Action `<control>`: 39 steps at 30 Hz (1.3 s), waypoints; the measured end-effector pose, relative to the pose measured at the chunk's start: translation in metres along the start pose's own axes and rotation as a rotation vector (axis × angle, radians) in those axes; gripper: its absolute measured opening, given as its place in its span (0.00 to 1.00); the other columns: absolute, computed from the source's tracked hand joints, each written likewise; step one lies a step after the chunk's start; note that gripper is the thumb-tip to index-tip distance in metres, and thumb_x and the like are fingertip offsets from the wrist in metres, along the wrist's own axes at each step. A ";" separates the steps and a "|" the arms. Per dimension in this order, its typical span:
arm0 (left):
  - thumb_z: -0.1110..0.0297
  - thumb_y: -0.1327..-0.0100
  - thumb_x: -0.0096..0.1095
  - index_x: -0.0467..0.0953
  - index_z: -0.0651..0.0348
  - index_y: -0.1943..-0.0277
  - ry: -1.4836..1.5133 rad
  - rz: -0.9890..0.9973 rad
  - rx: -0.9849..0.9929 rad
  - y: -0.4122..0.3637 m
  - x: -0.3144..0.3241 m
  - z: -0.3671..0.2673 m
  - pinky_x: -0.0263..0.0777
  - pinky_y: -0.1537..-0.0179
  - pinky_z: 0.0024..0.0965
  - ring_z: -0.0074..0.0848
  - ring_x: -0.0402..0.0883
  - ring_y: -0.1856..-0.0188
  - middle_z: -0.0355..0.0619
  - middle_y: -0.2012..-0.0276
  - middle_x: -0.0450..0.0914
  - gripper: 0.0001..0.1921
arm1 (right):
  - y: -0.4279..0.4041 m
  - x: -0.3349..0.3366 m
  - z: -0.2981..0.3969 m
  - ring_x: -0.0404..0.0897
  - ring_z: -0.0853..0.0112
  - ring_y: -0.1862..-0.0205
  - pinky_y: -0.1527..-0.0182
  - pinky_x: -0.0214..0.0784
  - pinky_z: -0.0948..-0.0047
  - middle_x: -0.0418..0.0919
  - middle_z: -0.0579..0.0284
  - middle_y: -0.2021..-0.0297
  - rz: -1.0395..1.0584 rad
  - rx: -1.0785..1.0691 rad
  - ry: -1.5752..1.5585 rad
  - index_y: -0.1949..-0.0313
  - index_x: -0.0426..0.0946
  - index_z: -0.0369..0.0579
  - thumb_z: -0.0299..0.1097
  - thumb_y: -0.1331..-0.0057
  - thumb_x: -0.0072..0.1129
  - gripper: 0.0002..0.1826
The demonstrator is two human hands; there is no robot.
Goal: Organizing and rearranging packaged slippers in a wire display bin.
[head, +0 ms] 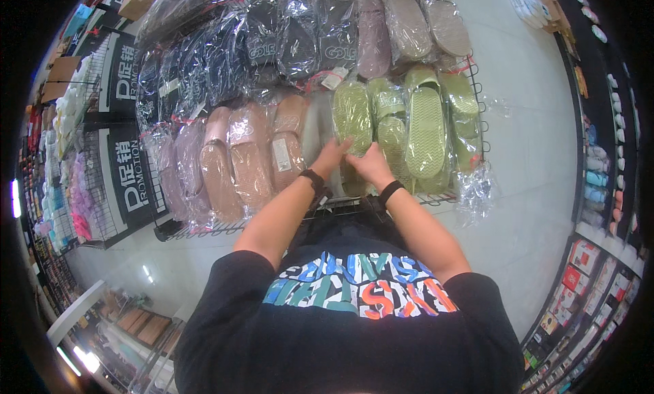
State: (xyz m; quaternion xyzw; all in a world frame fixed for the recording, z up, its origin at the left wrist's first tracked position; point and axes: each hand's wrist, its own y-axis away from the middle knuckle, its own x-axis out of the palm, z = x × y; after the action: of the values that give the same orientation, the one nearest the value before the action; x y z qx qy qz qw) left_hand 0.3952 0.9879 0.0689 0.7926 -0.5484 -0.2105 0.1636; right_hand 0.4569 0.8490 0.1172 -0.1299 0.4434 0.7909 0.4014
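Note:
Both my hands are at the lower end of a green slipper in clear plastic wrap, near the front of a wire display basket. My left hand has its fingers on the wrap at the slipper's left side. My right hand pinches at the wrap's lower right edge, thumb towards the left hand. To the right lie several more wrapped green slippers. On the left are wrapped pink slippers and mauve ones. Behind them are wrapped black slippers and grey-beige ones.
Promotion signs and wire racks of goods stand at the left. Stocked shelves run along the right, past a pale tiled floor. A loose clear plastic wrapper hangs at the basket's right front corner.

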 end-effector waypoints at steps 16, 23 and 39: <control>0.69 0.27 0.55 0.70 0.63 0.34 0.522 0.093 -0.263 0.016 -0.043 0.006 0.74 0.44 0.37 0.34 0.81 0.45 0.48 0.44 0.80 0.20 | -0.005 0.049 0.008 0.80 0.64 0.44 0.42 0.71 0.66 0.81 0.49 0.44 0.273 -0.063 -0.494 0.39 0.72 0.35 0.48 0.40 0.72 0.37; 0.65 0.25 0.53 0.71 0.63 0.36 0.268 -0.086 -0.274 0.048 -0.081 0.030 0.75 0.46 0.36 0.31 0.81 0.45 0.49 0.45 0.81 0.19 | -0.011 0.069 0.026 0.79 0.60 0.43 0.39 0.69 0.64 0.81 0.44 0.45 0.529 -0.184 -0.286 0.40 0.76 0.36 0.56 0.39 0.70 0.39; 0.75 0.38 0.59 0.66 0.67 0.33 -0.706 -0.534 0.251 0.053 -0.079 0.000 0.68 0.39 0.50 0.58 0.75 0.41 0.64 0.44 0.76 0.29 | -0.034 0.008 -0.007 0.75 0.45 0.41 0.36 0.66 0.56 0.78 0.39 0.48 -0.316 -0.427 -0.185 0.46 0.76 0.34 0.39 0.34 0.59 0.23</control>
State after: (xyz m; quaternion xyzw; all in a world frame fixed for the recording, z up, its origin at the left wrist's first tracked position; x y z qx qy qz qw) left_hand 0.3283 1.0436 0.1065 0.7995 -0.3685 -0.4344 -0.1904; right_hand 0.4759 0.8571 0.0877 -0.2062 0.2027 0.8025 0.5219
